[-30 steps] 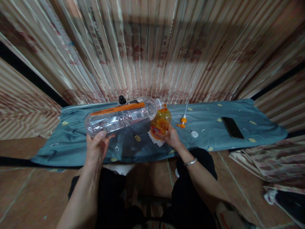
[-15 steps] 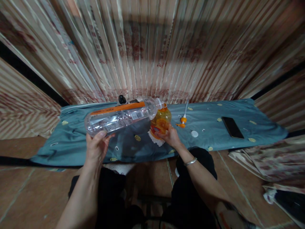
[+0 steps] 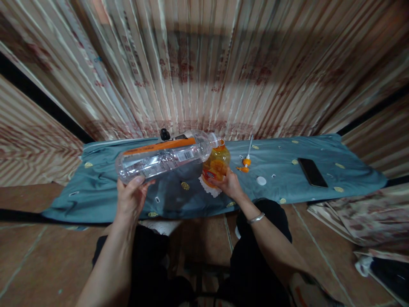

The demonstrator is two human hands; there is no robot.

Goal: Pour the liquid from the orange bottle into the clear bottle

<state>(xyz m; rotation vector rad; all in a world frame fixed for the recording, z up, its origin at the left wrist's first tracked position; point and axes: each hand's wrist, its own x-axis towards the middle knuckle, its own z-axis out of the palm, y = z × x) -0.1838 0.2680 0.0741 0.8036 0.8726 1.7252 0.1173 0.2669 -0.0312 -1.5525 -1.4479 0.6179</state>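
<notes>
My left hand (image 3: pixel 130 197) grips the base end of a large clear plastic bottle (image 3: pixel 159 157) with an orange label band. The bottle lies tilted nearly level, its neck pointing right and its mouth at the opening of an orange pump bottle (image 3: pixel 217 164). Around that smaller bottle, low on its right side, my right hand (image 3: pixel 227 183) is closed; the bottle stands about upright on a white scalloped mat (image 3: pixel 211 190). Its orange pump head (image 3: pixel 246 163), with a pale tube, lies on the cloth to the right. I cannot make out any liquid flowing.
Blue patterned cloth (image 3: pixel 281 170) covers the low table. On it lie a round white cap (image 3: pixel 261 181) and a dark phone (image 3: pixel 312 172) at the right. A small black object (image 3: pixel 165 134) sits at the back edge. Behind hangs a striped curtain (image 3: pixel 198 76).
Both hands hold their bottles in nearly the same pose. The whole view has shifted by a few pixels; otherwise nothing has visibly moved.
</notes>
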